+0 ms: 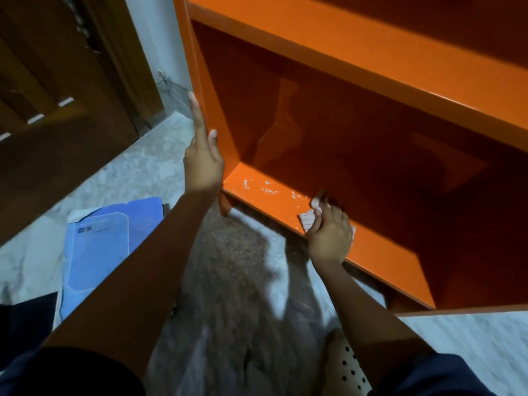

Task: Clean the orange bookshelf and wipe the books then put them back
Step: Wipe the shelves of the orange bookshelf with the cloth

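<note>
The glossy orange wooden bookshelf (pixel 357 52) fills the view from twelve to four o'clock. The left hand (pixel 203 158), arm stretched forward, lies with straight fingers flat against the shelf's outer left side panel. The right hand (pixel 330 235), fingers curled, clutches a pale striped cloth (pixel 306 222) on the lowest board, with white specks (pixel 271 190) at its ten o'clock. Blue soft-cover books (pixel 114 238) lie on the pale marble floor (pixel 471 352) at eight o'clock

One bookshelf (pixel 345 41), one cloth (pixel 306 222), two hands (pixel 203 164) (pixel 330 239)
</note>
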The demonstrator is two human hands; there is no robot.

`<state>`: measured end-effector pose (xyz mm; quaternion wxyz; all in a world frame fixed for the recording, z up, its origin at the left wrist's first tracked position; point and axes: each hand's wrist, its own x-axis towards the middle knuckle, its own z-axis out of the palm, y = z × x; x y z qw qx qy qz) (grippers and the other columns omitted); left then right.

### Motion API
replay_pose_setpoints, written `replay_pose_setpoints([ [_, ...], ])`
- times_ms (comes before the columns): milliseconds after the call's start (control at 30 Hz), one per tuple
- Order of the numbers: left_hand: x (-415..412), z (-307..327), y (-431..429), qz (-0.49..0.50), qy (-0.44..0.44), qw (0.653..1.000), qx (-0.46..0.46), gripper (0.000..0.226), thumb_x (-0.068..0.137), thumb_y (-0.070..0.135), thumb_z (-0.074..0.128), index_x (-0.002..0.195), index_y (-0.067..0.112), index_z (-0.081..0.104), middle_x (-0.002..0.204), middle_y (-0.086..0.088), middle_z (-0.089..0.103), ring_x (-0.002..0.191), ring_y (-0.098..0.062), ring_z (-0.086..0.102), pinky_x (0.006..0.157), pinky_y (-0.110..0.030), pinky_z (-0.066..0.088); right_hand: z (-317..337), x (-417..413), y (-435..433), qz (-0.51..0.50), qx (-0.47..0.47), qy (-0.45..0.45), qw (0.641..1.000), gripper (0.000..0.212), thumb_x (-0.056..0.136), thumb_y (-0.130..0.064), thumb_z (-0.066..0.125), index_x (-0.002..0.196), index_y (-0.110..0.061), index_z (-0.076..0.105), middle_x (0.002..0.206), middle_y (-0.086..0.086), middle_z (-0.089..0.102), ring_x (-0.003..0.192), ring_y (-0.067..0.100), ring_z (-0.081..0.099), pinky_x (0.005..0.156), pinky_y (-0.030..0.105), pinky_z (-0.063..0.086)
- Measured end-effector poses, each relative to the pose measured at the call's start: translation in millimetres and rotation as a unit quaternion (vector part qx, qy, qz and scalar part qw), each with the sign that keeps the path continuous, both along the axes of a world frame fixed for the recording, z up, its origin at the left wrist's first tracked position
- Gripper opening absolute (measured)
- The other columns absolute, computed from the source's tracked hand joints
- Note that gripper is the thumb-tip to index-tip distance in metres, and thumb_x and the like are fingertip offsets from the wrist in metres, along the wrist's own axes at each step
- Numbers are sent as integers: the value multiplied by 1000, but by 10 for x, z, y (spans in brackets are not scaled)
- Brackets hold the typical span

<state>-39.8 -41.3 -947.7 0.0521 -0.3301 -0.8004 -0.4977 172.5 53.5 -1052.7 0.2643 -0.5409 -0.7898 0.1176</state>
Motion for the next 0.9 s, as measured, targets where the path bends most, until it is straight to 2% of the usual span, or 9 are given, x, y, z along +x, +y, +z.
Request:
replay_pose_setpoints([
  [200,-49,-3,-23,-17,14,1000,4,58,101,30,28,144,38,-10,79,-17,59,65,-26,59,70,-47,52,21,-614,-104,149,-48,3,988,35,93,-28,41,119,-19,63,128,3,60,119,28,50,94,34,34],
  [333,-98,-20,-48,-36,20,999,1,58,100,32,29,140,40,-12,93,-22,63,76,-32,64,77,-44,53,157,-863,-155,279,-59,123,951,30,93,-19,42,108,-12,67,116,7,66,110,26,55,85,22,29],
  [433,-118,-16,-67,-52,33,998,4,61,99,30,29,145,35,-11,86,-25,63,71,-35,62,70,-43,53,238,-801,9,211,-34,174,961,38,95,-24,35,104,-8,68,108,12,69,102,27,59,83,30,37],
  [500,-124,-11,-73,-60,42,997,8,59,100,27,31,145,27,-7,83,-24,62,68,-34,61,66,-41,52,239,-701,199,118,-49,143,981,47,89,-31,31,109,-10,68,109,16,68,99,35,61,83,38,44],
  [567,-130,-17,-72,-61,48,997,11,57,100,25,32,146,21,-2,71,-11,54,60,-23,55,62,-39,51,205,-625,333,79,-69,55,993,50,83,-26,32,122,-15,61,127,12,60,114,36,54,94,39,41],
  [633,-142,-35,-71,-61,53,997,9,56,100,25,33,144,24,-2,65,-1,46,56,-19,51,59,-40,50,189,-636,379,107,-86,-21,990,55,82,-28,30,131,-19,53,141,6,48,128,33,42,105,37,32],
  [700,-165,-43,-79,-65,58,996,13,55,100,25,34,143,25,0,65,-4,49,54,-21,52,57,-42,51,208,-771,395,158,-85,-70,981,52,89,-31,28,138,-19,45,148,4,39,136,28,32,111,33,22],
  [800,-203,-48,-77,-56,71,996,22,56,99,21,39,144,17,5,68,-4,52,52,-19,51,55,-35,48,259,-1060,389,251,-70,-102,960,46,99,-31,27,143,-18,37,151,3,34,140,20,26,113,28,12],
  [900,-226,-71,-80,-50,97,994,14,55,99,22,40,140,22,2,70,-2,54,54,-19,54,57,-33,49,240,-1237,412,273,-124,-110,948,52,98,-45,22,140,-22,41,148,5,39,137,23,32,111,31,21],
])
